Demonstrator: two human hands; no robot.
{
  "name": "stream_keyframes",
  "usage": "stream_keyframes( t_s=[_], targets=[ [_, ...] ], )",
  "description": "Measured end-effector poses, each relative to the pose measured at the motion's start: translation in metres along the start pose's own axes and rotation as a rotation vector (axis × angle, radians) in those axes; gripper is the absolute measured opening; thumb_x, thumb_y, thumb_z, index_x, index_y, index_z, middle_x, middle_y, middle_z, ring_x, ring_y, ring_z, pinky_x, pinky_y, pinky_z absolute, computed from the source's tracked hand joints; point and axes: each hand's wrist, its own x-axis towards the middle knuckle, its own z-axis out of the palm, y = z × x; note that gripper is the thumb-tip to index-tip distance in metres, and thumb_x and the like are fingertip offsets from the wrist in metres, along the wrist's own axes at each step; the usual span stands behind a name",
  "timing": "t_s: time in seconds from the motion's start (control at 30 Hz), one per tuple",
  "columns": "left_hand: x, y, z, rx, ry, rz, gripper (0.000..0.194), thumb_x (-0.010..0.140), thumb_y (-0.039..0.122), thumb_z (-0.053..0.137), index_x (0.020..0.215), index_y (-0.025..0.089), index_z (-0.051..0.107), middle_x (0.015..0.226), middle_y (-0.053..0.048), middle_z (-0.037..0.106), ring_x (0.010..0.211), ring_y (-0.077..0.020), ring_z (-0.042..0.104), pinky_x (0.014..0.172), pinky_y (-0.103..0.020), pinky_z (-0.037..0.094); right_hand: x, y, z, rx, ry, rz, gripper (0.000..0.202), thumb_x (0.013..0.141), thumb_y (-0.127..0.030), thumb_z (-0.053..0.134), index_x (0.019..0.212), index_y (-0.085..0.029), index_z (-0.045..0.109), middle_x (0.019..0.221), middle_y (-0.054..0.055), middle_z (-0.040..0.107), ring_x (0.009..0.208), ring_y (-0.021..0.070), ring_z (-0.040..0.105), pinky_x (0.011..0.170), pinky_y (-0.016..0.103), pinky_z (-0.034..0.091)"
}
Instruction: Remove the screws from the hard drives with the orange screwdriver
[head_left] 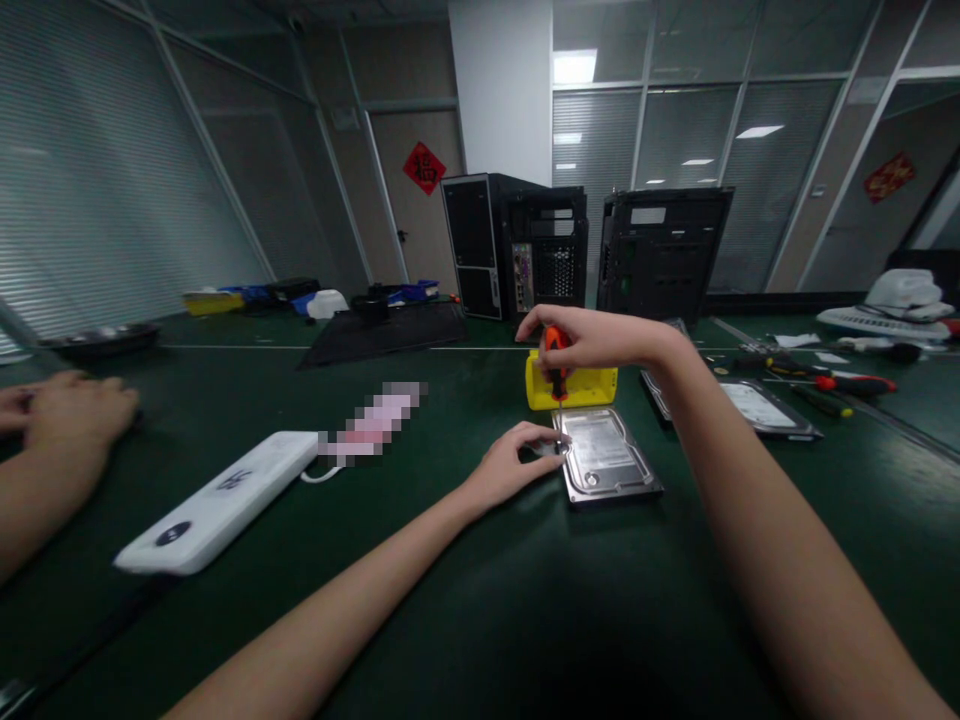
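A silver hard drive (609, 458) lies flat on the green table with its label side up. My right hand (581, 338) is wrapped from above around the orange-and-black handle of a screwdriver (556, 345). The screwdriver stands upright, its shaft pointing down at the drive's left edge. At that edge, the thumb and forefinger of my left hand (521, 455) come together around the screwdriver's tip. Whether they pinch the tip, a screw or the drive's edge is hidden. A yellow box-like thing (600, 388) sits just behind the drive, partly covered by my right hand.
More hard drives (765, 408), pliers (847, 380) and other tools lie at right. Two black computer cases (667, 250) stand behind. A white power bank (217, 505) with a cable lies left, near another person's hands (79, 410). A black mat (390, 335) is farther back.
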Motion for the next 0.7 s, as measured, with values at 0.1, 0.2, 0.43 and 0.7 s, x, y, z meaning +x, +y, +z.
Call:
stream_keyframes(
  t_s=[0.1,0.2,0.43,0.7],
  targets=[
    [-0.0005,0.0001,-0.0002,0.001,0.002,0.002,0.035,0.08,0.043,0.056,0.109,0.024,0.061,0.109,-0.004,0.057,0.099,-0.0198,0.053,0.086,-0.031,0.041,-0.0011,-0.0012,-0.0004,0.026,-0.031,0.015,0.041,0.078,-0.019,0.052,0.118,-0.018,0.044,0.106,0.006,0.056,0.09,0.0155,0.057,0.078,0.028,0.048],
    [-0.001,0.0003,-0.0004,0.001,0.0,-0.006,0.036,0.08,0.044,0.056,0.11,0.025,0.061,0.109,-0.004,0.057,0.1,-0.0203,0.052,0.086,-0.032,0.04,-0.0036,-0.0037,-0.0014,0.073,-0.059,0.004,0.047,0.076,-0.014,0.054,0.121,-0.019,0.04,0.105,0.006,0.056,0.091,0.0151,0.057,0.077,0.027,0.049],
    [-0.0016,0.0006,-0.0006,0.001,0.002,-0.007,0.035,0.08,0.043,0.056,0.109,0.025,0.061,0.109,-0.004,0.057,0.099,-0.0205,0.052,0.085,-0.032,0.041,-0.0018,-0.0033,0.0,0.106,-0.082,0.024,0.043,0.079,-0.016,0.051,0.121,-0.017,0.041,0.1,0.006,0.06,0.086,0.0146,0.059,0.074,0.026,0.049],
    [-0.0009,-0.003,0.0006,-0.001,0.01,-0.003,0.036,0.08,0.044,0.056,0.11,0.025,0.061,0.108,-0.004,0.057,0.099,-0.0206,0.053,0.083,-0.032,0.041,0.0035,0.0001,0.0003,-0.111,0.017,0.019,0.024,0.076,-0.031,0.058,0.094,-0.016,0.062,0.094,0.005,0.064,0.078,0.013,0.06,0.067,0.024,0.047]
  ],
)
